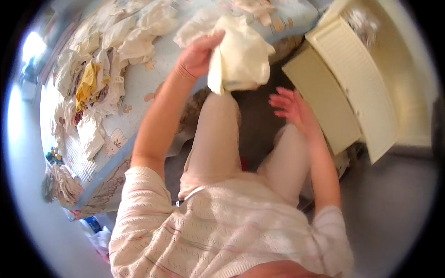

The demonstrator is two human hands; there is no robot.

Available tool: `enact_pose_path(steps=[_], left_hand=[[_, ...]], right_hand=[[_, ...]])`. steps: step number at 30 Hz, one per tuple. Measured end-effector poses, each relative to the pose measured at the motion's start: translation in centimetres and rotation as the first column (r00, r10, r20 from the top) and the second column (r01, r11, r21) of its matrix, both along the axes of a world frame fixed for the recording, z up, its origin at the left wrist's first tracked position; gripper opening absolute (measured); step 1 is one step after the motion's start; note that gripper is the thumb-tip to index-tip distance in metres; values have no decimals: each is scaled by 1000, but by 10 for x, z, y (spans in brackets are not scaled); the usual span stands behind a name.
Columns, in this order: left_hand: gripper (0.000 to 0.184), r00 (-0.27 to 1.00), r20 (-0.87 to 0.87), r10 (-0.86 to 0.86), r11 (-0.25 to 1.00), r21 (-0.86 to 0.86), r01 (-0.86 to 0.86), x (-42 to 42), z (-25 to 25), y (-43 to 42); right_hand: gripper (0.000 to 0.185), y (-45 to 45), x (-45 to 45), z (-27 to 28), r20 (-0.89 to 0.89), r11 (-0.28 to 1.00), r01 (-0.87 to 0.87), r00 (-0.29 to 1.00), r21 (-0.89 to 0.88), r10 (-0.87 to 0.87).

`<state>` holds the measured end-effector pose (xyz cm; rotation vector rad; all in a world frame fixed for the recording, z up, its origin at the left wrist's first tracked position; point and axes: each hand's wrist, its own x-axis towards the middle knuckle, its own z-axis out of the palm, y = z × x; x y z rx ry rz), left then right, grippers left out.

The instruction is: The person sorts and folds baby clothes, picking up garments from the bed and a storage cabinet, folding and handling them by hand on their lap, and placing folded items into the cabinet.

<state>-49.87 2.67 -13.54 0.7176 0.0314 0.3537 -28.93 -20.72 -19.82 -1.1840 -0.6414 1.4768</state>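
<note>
A pale cream cloth (243,53) hangs from my left hand (200,53), whose fingers are closed on its upper left edge. The cloth is above my left knee and partly over the near edge of the bed. My right hand (292,109) is apart from the cloth, lower and to its right, above my right knee. Its fingers are spread and nothing is in them. Some blur lies over both hands.
The bed (139,83) bears heaps of pale clothes (143,32) and a yellow garment (87,85). At the right stands cream furniture with an open drawer or flap (361,74), a clear bag (361,25) on it. Coloured items (95,227) lie low at the left.
</note>
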Motion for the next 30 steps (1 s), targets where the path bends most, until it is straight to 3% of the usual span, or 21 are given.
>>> enact_pose_path(steps=[1,3,4,8,12,15,18,21,22,26,30], left_hand=[[43,999,-39,10,998,-57,-12,2,-16,-24],[46,998,-48,-48,996,-77,45,4,-41,-66],[46,995,-58,-83,990,-123,75,3,-50,-84],[47,985,-118,-123,970,-225,94,-3,-74,-129],[42,984,-154,-86,960,-279,40,8,-73,-166],[49,979,-175,-105,953,-298,49,21,-75,-190],[64,975,-126,-183,905,-410,116,25,-85,-203],[63,985,-140,-102,920,-389,39,30,-82,-219],[60,969,-233,-87,900,-435,-24,30,-76,-221],[45,953,-272,-131,881,-472,-14,26,-73,-219],[50,942,-286,-177,911,-411,47,20,-89,-210]], right_hand=[[52,6,-11,-4,-310,989,-53,946,140,94],[57,8,-39,-6,-468,946,-43,861,323,199],[48,0,-60,21,-507,976,173,858,131,-84],[26,-38,-61,19,-331,970,228,925,85,-188],[26,-67,-56,21,-36,956,260,966,134,-258],[28,-83,-58,40,335,949,230,895,216,-294],[30,-92,-57,32,262,947,275,914,165,-311],[29,-98,-60,19,234,923,349,895,165,-380],[29,-99,-60,20,178,913,377,899,155,-401],[30,-102,-54,23,35,878,465,881,110,-471],[31,-108,-37,26,19,845,534,845,32,-535]])
